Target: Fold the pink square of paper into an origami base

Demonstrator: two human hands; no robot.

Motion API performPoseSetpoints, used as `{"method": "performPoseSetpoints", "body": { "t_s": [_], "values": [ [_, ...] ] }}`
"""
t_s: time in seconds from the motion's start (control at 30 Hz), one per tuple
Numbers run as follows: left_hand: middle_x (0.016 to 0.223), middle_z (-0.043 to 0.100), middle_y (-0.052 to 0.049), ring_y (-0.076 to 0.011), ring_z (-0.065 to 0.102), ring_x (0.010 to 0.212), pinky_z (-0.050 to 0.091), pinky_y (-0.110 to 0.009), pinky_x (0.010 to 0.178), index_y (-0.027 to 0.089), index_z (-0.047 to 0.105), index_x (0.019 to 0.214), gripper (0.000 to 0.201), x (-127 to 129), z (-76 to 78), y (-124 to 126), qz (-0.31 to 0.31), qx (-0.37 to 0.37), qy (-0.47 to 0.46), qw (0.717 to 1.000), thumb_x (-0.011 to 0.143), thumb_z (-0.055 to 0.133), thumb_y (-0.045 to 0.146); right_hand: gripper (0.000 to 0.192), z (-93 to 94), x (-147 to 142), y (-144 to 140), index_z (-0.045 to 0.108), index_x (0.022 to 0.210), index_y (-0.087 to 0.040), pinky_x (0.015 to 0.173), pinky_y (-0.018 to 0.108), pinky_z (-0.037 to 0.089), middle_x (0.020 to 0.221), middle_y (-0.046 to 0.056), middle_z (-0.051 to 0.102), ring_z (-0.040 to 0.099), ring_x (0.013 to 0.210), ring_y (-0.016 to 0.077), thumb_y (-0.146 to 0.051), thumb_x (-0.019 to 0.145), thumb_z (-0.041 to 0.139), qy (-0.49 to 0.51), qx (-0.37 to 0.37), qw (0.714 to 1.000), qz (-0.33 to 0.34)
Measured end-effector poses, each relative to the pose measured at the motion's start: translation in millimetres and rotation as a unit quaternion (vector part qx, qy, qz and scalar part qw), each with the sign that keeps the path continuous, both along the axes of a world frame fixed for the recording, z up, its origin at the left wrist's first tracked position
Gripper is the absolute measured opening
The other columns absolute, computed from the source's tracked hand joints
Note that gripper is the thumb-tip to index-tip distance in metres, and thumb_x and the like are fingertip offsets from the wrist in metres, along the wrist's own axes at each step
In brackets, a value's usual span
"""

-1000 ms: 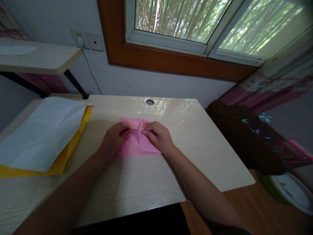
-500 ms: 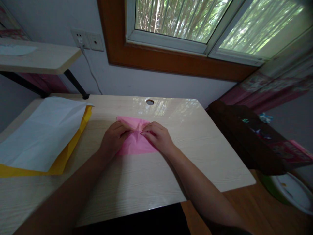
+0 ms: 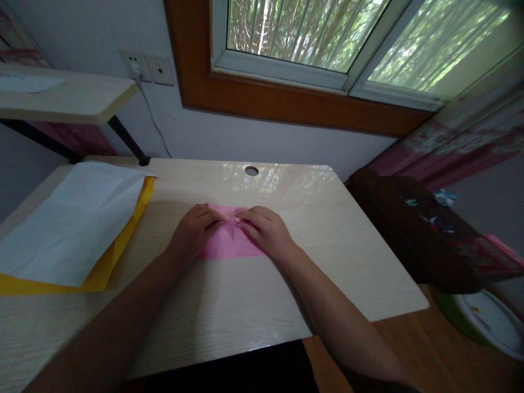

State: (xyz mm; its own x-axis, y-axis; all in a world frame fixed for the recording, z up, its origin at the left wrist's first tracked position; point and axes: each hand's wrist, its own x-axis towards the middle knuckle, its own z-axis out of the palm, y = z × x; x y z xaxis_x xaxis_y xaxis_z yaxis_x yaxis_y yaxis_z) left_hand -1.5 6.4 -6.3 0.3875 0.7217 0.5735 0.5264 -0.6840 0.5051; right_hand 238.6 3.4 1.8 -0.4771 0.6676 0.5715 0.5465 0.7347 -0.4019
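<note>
We press the pink paper [image 3: 229, 246] flat on the counter [image 3: 229, 305], left hand [image 3: 194, 232] and right hand [image 3: 266, 232] fingers extended, apparently gripping nothing; keep pressure even along the crease

Pale wood desk [image 3: 327, 262] under brown-framed window [image 3: 327, 38]; wall sockets [image 3: 148, 68]; side shelf [image 3: 69, 101].

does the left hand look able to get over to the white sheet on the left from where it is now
Probably yes. The left hand rests flat on the pink paper, and the white sheet lies on the same desk to its left, on top of a yellow sheet. Only bare desk shows between them.
</note>
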Motion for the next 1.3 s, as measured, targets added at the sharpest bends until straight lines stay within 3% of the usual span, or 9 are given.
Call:
{"method": "performPoseSetpoints", "body": {
  "t_s": [0.3, 0.53, 0.8, 0.97, 1.17, 1.3],
  "values": [
    [0.096, 0.076, -0.004, -0.0214, 0.068, 0.098, 0.050, -0.041, 0.104, 0.025, 0.073, 0.098, 0.013, -3, -2.1, 0, 0.000, 0.007, 0.007, 1.000, 0.098, 0.061, 0.029, 0.030, 6.4, 4, -3, 0.068, 0.129, -0.026, 0.086, 0.036, 0.056, 0.116, 0.008, 0.075, 0.068, 0.104, 0.0215, -0.020, 0.102, 0.056, -0.081, 0.056, 0.995, 0.024],
    [0.098, 0.076, -0.004, -0.0213, 0.068, 0.100, 0.050, -0.041, 0.106, 0.026, 0.073, 0.100, 0.012, -3, 0.7, -2, -0.010, 0.001, -0.004, 1.000, 0.098, 0.061, 0.030, 0.022, 18.5, -4, -7, 0.073, 0.117, -0.027, 0.092, 0.036, 0.058, 0.121, 0.007, 0.074, 0.071, 0.107, 0.0207, -0.026, 0.101, 0.058, -0.007, -0.061, 0.998, 0.033],
    [0.101, 0.075, -0.005, -0.0235, 0.067, 0.108, 0.052, -0.040, 0.099, 0.026, 0.073, 0.102, 0.012, -6, -2.6, -1, 0.000, -0.014, -0.011, 1.000, 0.097, 0.063, 0.031, 0.018, 24.6, -4, -8, 0.076, 0.107, -0.026, 0.089, 0.034, 0.060, 0.109, 0.006, 0.077, 0.073, 0.100, 0.0190, -0.022, 0.099, 0.060, 0.037, -0.114, 0.991, 0.061],
    [0.100, 0.074, -0.005, -0.0224, 0.068, 0.102, 0.054, -0.038, 0.094, 0.024, 0.071, 0.103, 0.011, -7, -3.8, 0, -0.004, -0.003, -0.010, 1.000, 0.096, 0.065, 0.029, 0.015, 24.9, -5, -9, 0.074, 0.109, -0.025, 0.090, 0.032, 0.060, 0.108, 0.004, 0.077, 0.074, 0.099, 0.0173, -0.026, 0.099, 0.062, 0.034, -0.178, 0.982, 0.054],
    [0.103, 0.074, -0.005, -0.0235, 0.067, 0.108, 0.051, -0.043, 0.103, 0.025, 0.071, 0.104, 0.011, -6, 4.6, -1, 0.007, 0.006, -0.019, 1.000, 0.096, 0.064, 0.029, 0.021, 23.1, -2, -10, 0.075, 0.112, -0.026, 0.089, 0.032, 0.061, 0.111, 0.004, 0.077, 0.073, 0.099, 0.0178, -0.019, 0.099, 0.061, 0.010, -0.106, 0.991, 0.077],
    [0.113, 0.071, -0.005, -0.0250, 0.062, 0.115, 0.045, -0.047, 0.111, 0.027, 0.070, 0.112, 0.018, -9, 12.1, -3, 0.073, 0.052, -0.062, 0.994, 0.095, 0.066, 0.029, 0.025, 20.6, 2, -9, 0.074, 0.115, -0.027, 0.090, 0.036, 0.062, 0.115, 0.006, 0.076, 0.072, 0.103, 0.0193, -0.018, 0.100, 0.056, -0.004, -0.056, 0.996, 0.073]
  ]
}}
